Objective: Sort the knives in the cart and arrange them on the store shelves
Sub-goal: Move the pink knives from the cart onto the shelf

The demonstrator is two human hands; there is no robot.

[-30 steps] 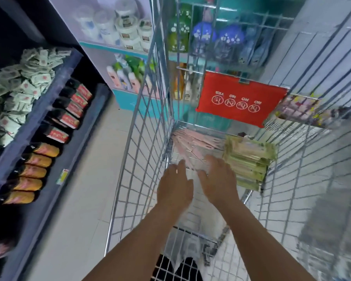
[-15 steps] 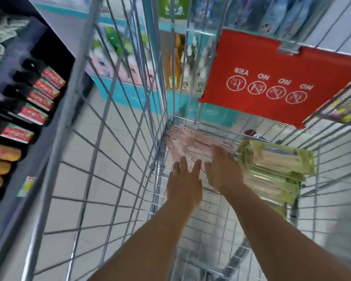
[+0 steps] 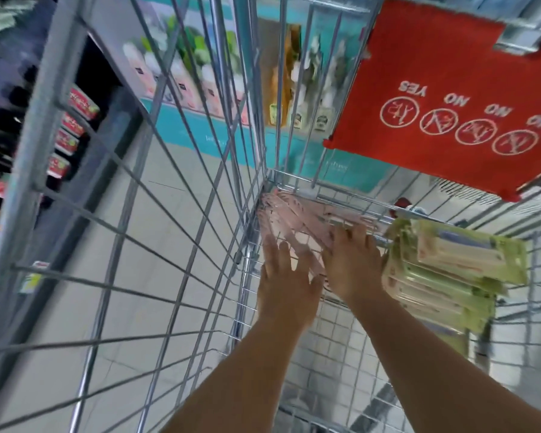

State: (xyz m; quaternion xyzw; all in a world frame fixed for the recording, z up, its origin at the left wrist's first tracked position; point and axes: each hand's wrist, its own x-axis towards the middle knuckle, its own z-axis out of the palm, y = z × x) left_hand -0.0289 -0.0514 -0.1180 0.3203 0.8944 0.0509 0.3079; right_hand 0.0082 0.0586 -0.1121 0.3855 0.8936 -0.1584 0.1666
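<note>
Left hand (image 3: 286, 285), right hand (image 3: 352, 264): bare, no gloves, rings or watch; forearms unsleeved

In the cart (image 3: 156, 232), two package stacks (image 3: 297, 214) (image 3: 450, 270) lie side by side — shelves (image 3: 72, 120) stand left.

blurred: pink flat packs (image 3: 297, 214) in cart's far left corner | hidden: fingertips of right hand (image 3: 353, 267) | cut off: red plastic sign (image 3: 434, 89)
</note>
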